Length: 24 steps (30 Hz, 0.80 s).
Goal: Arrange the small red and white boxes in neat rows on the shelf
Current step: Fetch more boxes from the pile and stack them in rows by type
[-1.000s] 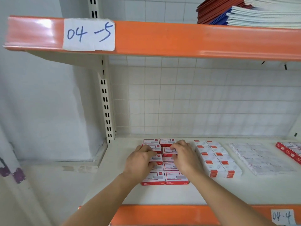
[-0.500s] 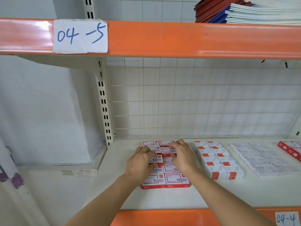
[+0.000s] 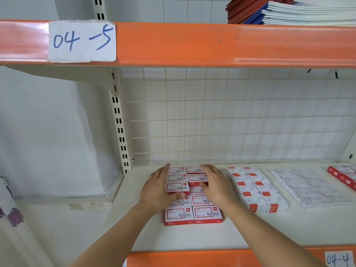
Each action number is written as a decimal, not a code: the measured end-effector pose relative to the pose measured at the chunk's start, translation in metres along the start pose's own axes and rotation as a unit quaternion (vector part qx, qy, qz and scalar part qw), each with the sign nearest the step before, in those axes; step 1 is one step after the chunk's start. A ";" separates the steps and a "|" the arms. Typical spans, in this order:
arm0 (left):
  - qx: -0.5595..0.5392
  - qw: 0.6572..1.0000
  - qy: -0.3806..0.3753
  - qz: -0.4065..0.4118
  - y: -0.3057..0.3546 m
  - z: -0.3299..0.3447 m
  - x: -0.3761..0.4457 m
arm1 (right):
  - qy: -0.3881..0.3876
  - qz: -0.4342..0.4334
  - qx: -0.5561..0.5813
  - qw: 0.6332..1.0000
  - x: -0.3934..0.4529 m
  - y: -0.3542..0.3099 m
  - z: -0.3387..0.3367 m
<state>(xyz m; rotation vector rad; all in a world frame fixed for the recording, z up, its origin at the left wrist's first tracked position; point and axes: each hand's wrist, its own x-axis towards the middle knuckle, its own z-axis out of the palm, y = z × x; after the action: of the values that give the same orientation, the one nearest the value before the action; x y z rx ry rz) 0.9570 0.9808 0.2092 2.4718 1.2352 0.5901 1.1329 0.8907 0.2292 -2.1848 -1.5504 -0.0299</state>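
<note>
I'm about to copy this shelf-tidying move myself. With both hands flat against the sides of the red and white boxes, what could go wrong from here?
1. The left hand and right hand flank the red and white boxes; too hard a squeeze might buckle the two columns upward.
2. The right hand sits near the neighbouring white boxes and may nudge them.
3. The front two boxes lie outside the hands and could stay misaligned.
</note>
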 end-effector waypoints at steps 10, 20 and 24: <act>-0.035 0.989 -0.139 -0.021 -0.003 0.004 0.007 | -0.066 0.019 0.079 0.995 0.013 0.006 -0.002; 0.018 0.991 -0.132 -0.031 0.000 0.004 0.004 | -0.033 0.017 0.060 0.998 0.011 0.006 0.003; 0.080 0.991 -0.103 -0.009 0.008 0.000 0.001 | -0.019 0.007 0.011 1.000 0.004 0.002 0.002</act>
<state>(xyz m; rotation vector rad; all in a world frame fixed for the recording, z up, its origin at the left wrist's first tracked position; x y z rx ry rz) 0.9627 0.9770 0.2131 2.5715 1.2647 0.2317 1.1357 0.8940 0.2279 -2.1913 -1.5480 0.0333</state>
